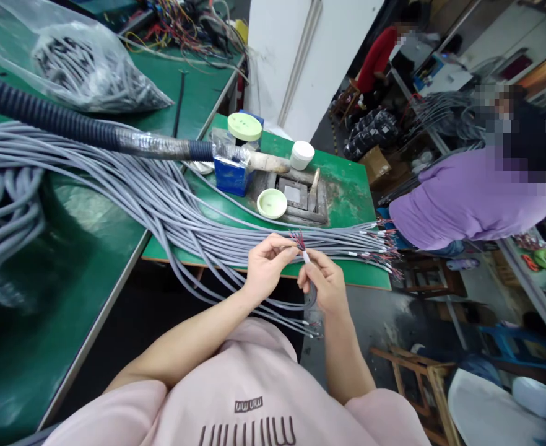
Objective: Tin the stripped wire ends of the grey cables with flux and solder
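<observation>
My right hand [326, 282] is closed around the end of a grey cable [311, 294], just below a white sleeve [306, 256]. Out of that sleeve fan thin dark and reddish wires [299, 238]. With thumb and forefinger pressed together, my left hand [270, 263] pinches at these wires from the left; exactly which strands it grips is too small to make out. Behind both hands runs a thick bundle of grey cables [217, 238] along the green table [356, 186], its stripped ends [384, 248] lying near the right edge. A few more cable ends [312, 328] hang below my hands.
Beyond the bundle sit a solder pot [294, 193], a pale green dish [272, 204], a white jar [302, 154] and a blue box [231, 176]. A black corrugated hose [59, 118] crosses from the left. A person in purple [463, 198] sits at right; another wears red [377, 59].
</observation>
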Demonstrator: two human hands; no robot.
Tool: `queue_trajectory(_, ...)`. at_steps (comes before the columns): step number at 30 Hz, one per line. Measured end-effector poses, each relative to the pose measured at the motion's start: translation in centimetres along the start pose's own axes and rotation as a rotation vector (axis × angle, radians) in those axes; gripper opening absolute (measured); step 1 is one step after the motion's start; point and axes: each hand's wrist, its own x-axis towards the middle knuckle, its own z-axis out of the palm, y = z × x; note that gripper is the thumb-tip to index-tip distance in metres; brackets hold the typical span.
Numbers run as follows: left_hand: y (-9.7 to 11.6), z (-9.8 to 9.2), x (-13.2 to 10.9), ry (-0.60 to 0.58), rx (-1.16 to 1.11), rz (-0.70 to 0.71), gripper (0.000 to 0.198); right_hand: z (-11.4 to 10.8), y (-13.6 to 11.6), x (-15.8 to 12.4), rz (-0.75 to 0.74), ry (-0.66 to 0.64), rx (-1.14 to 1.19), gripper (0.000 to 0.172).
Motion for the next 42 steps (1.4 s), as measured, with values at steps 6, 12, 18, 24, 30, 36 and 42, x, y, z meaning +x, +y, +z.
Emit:
queue_trajectory(6,-0.8,-0.2,-0.8,-0.219,0.168,0.229,0.007,-0.2,1.2,-1.1,0.039,0.049,0.226,0.039)
queue_trajectory(12,-1.7,0.4,-1.1,-0.116,-0.152,-0.276,0.037,0.2,0.4,-1.2,0.049,0.063,0.309,0.046)
queue_trajectory(18,-1.6,0.2,-1.3,-0.343,-0.306,-0.616,0.043,0.2,0.6,-1.4,0.092,-0.015,0.172,0.046)
queue_trajectory(24,-0.3,-0.4,-1.0,-0.344,-0.281,-0.628,0.038,-1.8,-1.6,-0.3,-0.130,0.116,-0.335,0.017)
queue_trajectory(30,-0.6,-1.0,-1.9,-0.448,-0.226,-0.590,0.037,-0.3,-3.4,1.2,-0.180,0.040,-0.455,0.012)
queue_trajectory(36,0.1,-1.3,-2.1,-0.434,-0.188,-0.642,0.039,0.8,-2.6,2.1,-0.170,0.108,-0.322,0.025)
queue_trajectory(42,0.7,-1.4,-2.0,-0.351,-0.173,-0.626,0.032,1.0,-0.5,4.4,-0.128,0.195,-0.049,0.028)
